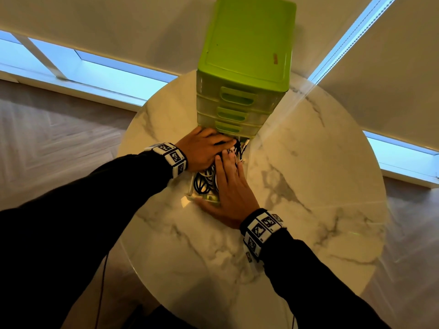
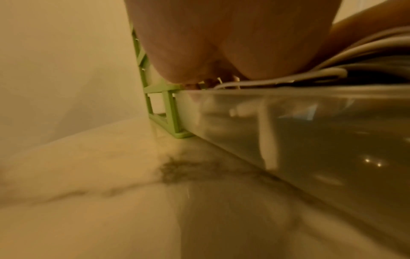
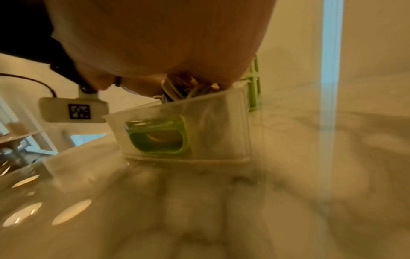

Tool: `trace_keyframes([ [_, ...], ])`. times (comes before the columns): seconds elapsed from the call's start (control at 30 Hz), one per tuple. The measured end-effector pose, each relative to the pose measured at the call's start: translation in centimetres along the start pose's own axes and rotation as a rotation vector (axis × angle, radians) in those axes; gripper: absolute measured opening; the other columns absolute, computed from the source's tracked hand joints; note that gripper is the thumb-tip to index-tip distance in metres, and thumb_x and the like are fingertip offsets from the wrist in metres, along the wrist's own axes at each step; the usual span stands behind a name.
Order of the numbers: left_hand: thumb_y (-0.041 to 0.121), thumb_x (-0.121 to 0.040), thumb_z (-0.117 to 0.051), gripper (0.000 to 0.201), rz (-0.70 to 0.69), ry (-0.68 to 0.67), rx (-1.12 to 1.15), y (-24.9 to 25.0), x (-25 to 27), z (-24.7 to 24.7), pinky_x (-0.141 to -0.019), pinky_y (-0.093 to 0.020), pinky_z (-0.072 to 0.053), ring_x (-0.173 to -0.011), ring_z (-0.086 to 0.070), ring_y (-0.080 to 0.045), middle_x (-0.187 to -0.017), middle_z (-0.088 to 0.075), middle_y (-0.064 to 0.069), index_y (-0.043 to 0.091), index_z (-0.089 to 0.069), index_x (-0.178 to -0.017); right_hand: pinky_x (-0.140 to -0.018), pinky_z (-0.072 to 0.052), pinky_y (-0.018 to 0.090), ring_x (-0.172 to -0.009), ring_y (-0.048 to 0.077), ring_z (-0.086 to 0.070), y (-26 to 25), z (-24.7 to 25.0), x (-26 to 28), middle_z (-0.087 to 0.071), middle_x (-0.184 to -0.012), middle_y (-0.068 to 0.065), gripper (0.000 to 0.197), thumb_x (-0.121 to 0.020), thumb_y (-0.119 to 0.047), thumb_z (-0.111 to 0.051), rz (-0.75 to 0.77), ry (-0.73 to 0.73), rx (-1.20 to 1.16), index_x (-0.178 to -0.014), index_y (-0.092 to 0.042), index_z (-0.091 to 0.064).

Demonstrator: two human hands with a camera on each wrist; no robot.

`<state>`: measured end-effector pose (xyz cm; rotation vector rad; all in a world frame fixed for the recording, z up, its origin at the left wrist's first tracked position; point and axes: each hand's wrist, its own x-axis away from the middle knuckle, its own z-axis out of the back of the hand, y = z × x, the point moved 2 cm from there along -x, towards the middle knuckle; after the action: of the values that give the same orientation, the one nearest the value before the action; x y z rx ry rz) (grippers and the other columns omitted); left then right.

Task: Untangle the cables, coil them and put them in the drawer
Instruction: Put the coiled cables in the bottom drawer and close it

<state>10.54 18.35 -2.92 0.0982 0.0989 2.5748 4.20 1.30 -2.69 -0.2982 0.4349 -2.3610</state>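
Observation:
The bottom drawer [image 1: 190,194] of a green drawer unit [image 1: 247,58] is pulled out over the marble table. Black and white cables [image 1: 204,180] lie bundled inside it. My left hand [image 1: 206,148] rests palm down on the cables at the drawer's back, close to the unit. My right hand [image 1: 229,179] lies flat on the cables nearer me, fingers straight, thumb spread along the drawer's front. In the left wrist view white cables [image 2: 328,71] sit above the drawer's clear wall [image 2: 310,140]. The right wrist view has cables [image 3: 177,92] under my palm and the drawer's green handle [image 3: 157,135].
The round marble table [image 1: 308,186] has bare surface to the right and in front of the drawer. The unit's three upper drawers [image 1: 237,98] are closed. Window blinds and wooden floor lie beyond the table edge.

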Motion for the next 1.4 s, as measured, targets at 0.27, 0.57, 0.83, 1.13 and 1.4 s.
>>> trace_keyframes([
  [0.27,0.006,-0.097,-0.059,0.039,0.092,0.249,0.641,-2.0,1.9,0.7,-0.112,-0.026,-0.041,-0.126,-0.058,-0.019,-0.138,-0.063,-0.005,0.016,-0.064,-0.134,-0.125,-0.003,0.05,-0.153,0.039,0.004,1.5,0.1,-0.8,0.003,-0.165,0.025,0.117,-0.083,-0.051,-0.073,0.052,-0.251,0.13,-0.157,0.003,0.001],
  [0.57,0.034,-0.083,-0.081,0.034,0.452,0.432,0.66,-2.3,2.3,-0.6,-0.096,-0.044,-0.045,-0.109,-0.053,-0.021,-0.114,-0.064,-0.006,0.015,-0.072,-0.109,-0.118,0.017,0.033,-0.153,0.035,0.012,1.3,1.4,-1.2,0.01,-0.165,0.021,0.126,-0.076,-0.041,-0.084,0.036,-0.315,0.053,-0.157,0.0,0.004],
  [0.83,0.037,-0.072,-0.089,0.106,0.592,0.356,0.946,-3.9,1.1,-0.5,-0.112,-0.045,-0.039,-0.139,-0.039,-0.025,-0.153,-0.038,-0.009,0.014,-0.025,-0.153,-0.121,0.011,0.035,-0.153,0.034,0.009,1.3,2.4,-1.3,0.008,-0.165,0.021,0.123,-0.079,-0.043,-0.081,0.061,-0.32,0.056,-0.157,-0.001,0.004],
  [1.13,0.038,-0.084,-0.079,0.084,0.586,0.224,0.901,-5.5,1.2,0.3,-0.1,-0.027,-0.039,-0.135,-0.051,-0.02,-0.149,-0.053,-0.004,0.017,-0.028,-0.148,-0.126,-0.004,0.046,-0.153,0.038,-0.008,2.9,3.1,-4.9,-0.01,-0.164,0.024,0.11,-0.083,-0.055,-0.07,0.043,-0.138,0.13,-0.157,0.003,-0.013],
  [1.4,0.037,-0.091,-0.071,0.071,0.613,0.297,0.873,-4.9,0.5,0.0,-0.093,-0.028,-0.043,-0.126,-0.06,-0.022,-0.137,-0.063,-0.004,0.018,-0.03,-0.146,-0.116,-0.036,0.048,-0.141,0.033,-0.043,3.5,1.6,-1.6,-0.043,-0.152,0.021,0.076,-0.09,-0.035,-0.072,0.158,0.152,0.222,-0.148,0.003,-0.041],
])
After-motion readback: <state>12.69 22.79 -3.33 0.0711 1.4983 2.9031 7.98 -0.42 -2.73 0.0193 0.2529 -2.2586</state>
